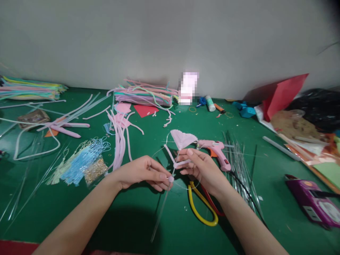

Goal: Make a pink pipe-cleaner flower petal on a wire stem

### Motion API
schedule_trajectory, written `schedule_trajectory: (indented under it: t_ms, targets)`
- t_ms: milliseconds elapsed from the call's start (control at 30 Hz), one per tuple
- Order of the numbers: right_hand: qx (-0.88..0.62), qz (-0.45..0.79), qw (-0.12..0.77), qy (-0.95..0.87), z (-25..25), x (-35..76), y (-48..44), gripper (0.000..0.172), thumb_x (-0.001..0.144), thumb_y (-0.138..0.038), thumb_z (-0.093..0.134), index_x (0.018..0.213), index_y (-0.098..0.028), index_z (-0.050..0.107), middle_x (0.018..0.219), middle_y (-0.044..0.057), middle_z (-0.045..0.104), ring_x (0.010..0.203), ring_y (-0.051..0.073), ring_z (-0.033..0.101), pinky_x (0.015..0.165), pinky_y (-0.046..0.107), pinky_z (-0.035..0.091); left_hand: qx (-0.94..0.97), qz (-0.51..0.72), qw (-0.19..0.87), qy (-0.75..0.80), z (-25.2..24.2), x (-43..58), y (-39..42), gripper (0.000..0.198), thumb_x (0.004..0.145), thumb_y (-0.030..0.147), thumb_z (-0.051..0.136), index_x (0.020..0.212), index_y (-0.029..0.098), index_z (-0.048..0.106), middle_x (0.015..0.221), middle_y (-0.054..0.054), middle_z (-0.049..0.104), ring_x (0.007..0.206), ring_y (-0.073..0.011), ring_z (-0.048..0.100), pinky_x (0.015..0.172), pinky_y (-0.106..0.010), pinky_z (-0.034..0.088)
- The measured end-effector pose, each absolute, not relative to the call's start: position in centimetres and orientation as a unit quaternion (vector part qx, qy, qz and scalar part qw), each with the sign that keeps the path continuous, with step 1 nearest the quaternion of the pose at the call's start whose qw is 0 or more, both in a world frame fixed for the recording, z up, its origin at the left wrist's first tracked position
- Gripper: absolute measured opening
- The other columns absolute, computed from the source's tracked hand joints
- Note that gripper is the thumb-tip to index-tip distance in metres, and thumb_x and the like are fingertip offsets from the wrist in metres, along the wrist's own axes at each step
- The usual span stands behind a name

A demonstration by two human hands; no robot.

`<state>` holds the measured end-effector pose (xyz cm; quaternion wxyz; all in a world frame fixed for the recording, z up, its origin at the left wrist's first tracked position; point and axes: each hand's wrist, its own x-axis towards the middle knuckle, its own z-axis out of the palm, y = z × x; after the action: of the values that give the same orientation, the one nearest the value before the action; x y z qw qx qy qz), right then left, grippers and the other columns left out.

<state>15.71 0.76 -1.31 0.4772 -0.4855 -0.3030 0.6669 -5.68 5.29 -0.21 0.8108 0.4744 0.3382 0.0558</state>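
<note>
A lilac pipe-cleaner piece, shaped like a fan or petal, stands above a thin clear stem. A bent lilac pipe cleaner branches off that stem lower down. My left hand pinches a small lilac ball on the stem between thumb and forefinger. Just below the fan, my right hand is closed on the upper stem, and one arm of the bent pipe cleaner runs in among its fingers. A thin clear thread loops around both hands.
Scissors with yellow and red handles lie below my right hand. A pink glue gun rests beyond it, near clear rods. To the left are blue tassels, a bead bag and lilac pipe cleaners. A purple power strip sits right.
</note>
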Motion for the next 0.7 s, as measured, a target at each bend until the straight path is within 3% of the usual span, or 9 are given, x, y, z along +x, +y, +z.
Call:
schedule_trajectory:
  t_ms: [200, 467, 700]
  targets:
    - [-0.475, 0.69, 0.424, -0.346, -1.6, 15.7, 0.6, 0.022, 0.073, -0.032, 0.076, 0.085, -0.016, 0.069, 0.081, 0.004, 0.074, 0.067, 0.012, 0.07, 0.06, 0.019, 0.055, 0.459, 0.112, 0.796, 0.378, -0.1, -5.5, 5.4, 0.032, 0.069, 0.03, 0.08, 0.095, 0.015, 0.074, 0.096, -0.011, 0.076, 0.09, -0.0226, 0.071, 0.081, -0.031, 0.056]
    - [-0.482, 0.669, 0.47, -0.316, -1.8, 15.1, 0.9, 0.024, 0.071, -0.035, 0.077, 0.087, -0.018, 0.071, 0.081, 0.004, 0.075, 0.065, 0.011, 0.07, 0.06, 0.018, 0.055, 0.428, 0.142, 0.772, 0.448, 0.4, -4.1, 4.1, 0.031, 0.065, 0.036, 0.081, 0.085, 0.013, 0.071, 0.088, -0.01, 0.075, 0.076, -0.0184, 0.071, 0.063, -0.022, 0.054]
    - [-0.487, 0.608, 0.554, -0.293, -1.9, 14.3, 0.8, 0.024, 0.071, -0.038, 0.077, 0.084, -0.018, 0.071, 0.071, 0.002, 0.072, 0.061, 0.011, 0.068, 0.06, 0.021, 0.055, 0.356, 0.279, 0.755, 0.475, 0.2, -3.3, 2.8, 0.037, 0.068, 0.033, 0.08, 0.098, 0.016, 0.066, 0.086, -0.006, 0.074, 0.083, -0.016, 0.069, 0.071, -0.023, 0.053]
